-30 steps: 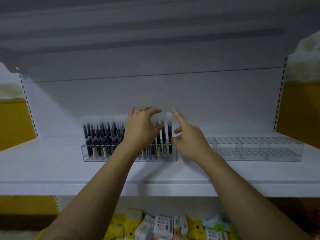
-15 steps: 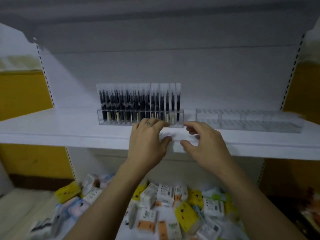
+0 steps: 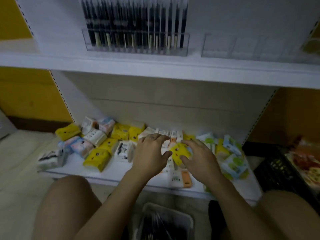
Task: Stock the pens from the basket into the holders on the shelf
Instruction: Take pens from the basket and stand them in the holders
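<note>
Pens [image 3: 135, 23] stood in the clear holder [image 3: 136, 44] on the shelf [image 3: 52, 60], far above both hands; left hand [image 3: 150, 153] and right hand [image 3: 199, 158] hung spread and empty, basket [image 3: 166, 220] near below.

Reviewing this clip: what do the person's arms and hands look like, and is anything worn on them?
Both arms are bare as far as the frame shows: no sleeves, gloves, watch or bracelets. The left hand has a small dark mark, perhaps a ring or tattoo, near a knuckle; blur hides which. The right hand shows no rings or markings. Bare knees show at the bottom corners.
</note>
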The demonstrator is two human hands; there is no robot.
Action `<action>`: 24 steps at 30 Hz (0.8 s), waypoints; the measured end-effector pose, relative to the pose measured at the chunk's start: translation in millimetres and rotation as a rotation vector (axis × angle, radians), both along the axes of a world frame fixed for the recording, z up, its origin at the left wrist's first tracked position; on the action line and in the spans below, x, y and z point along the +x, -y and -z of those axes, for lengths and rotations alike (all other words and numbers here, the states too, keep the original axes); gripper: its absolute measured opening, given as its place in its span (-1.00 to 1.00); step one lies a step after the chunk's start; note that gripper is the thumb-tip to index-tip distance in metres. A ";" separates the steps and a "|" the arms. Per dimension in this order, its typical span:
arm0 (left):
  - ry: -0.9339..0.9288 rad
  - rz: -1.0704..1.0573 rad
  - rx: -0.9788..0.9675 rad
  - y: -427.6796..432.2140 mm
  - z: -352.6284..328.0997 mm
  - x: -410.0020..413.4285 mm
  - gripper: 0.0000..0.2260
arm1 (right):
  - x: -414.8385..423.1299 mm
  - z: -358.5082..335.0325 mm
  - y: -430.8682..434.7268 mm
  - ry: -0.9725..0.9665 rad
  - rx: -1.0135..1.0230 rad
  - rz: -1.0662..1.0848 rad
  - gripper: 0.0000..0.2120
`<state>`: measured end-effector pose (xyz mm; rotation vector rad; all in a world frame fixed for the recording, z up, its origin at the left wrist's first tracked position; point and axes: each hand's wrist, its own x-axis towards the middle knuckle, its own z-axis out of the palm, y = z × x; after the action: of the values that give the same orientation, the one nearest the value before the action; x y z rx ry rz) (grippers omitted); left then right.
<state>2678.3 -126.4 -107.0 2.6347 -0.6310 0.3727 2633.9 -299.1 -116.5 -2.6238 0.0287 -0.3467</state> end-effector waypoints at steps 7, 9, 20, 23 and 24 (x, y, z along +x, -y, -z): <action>-0.367 0.032 0.168 4.0 100.2 -4.4 -0.45 | -3.9 90.9 11.0 -0.376 -0.063 -0.041 -0.41; -0.449 0.036 0.199 5.0 124.0 -7.8 -0.42 | -5.4 112.0 11.2 -0.439 -0.067 -0.050 -0.40; -1.037 -0.047 0.205 -15.0 250.5 -50.2 -0.56 | -46.1 229.6 0.6 -0.866 0.094 -0.146 -0.70; -1.142 -0.008 0.227 -15.6 279.1 -56.8 -0.64 | -49.5 251.0 6.1 -0.995 0.139 -0.175 -0.73; -1.160 0.009 0.244 -14.6 287.8 -58.4 -0.66 | -49.1 257.4 8.7 -1.041 0.145 -0.177 -0.73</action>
<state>2619.9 -111.8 -394.8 2.4765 -0.2722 -1.2183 2584.7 -307.9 -373.9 -2.3421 0.1562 1.0406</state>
